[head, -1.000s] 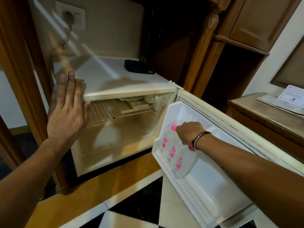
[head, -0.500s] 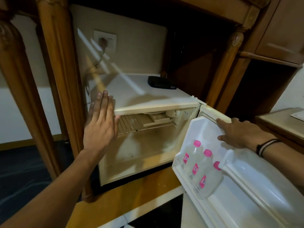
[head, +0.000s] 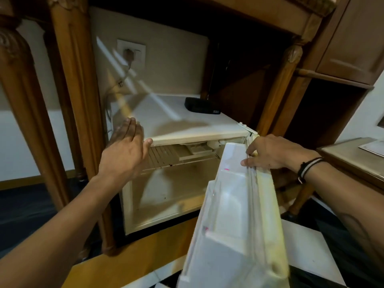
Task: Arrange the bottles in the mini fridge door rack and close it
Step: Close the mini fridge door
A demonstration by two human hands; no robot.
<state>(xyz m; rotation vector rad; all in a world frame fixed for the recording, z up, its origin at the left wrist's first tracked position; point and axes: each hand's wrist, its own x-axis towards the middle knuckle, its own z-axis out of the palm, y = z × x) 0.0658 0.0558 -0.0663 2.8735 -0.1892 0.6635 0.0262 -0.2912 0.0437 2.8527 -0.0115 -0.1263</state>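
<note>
The right hand point(head: 270, 152) grips the top edge of the half-open mini fridge door point(head: 234, 215); the left hand point(head: 124, 154) rests flat, open, on the cabinet corner. Stiff, light plastic door; bottles barely show, likely loose, so swing gently.

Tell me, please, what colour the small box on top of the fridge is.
Black box, head view.

The scene was dim and warm-toned. Pale streaks of light crossed the wall and top of the mini fridge point(head: 176, 121). My left hand point(head: 124, 154) shadowed its interior. Its door point(head: 234, 215) was motion-blurred. Wooden posts beside the fridge bowed with wide-angle distortion.
</note>
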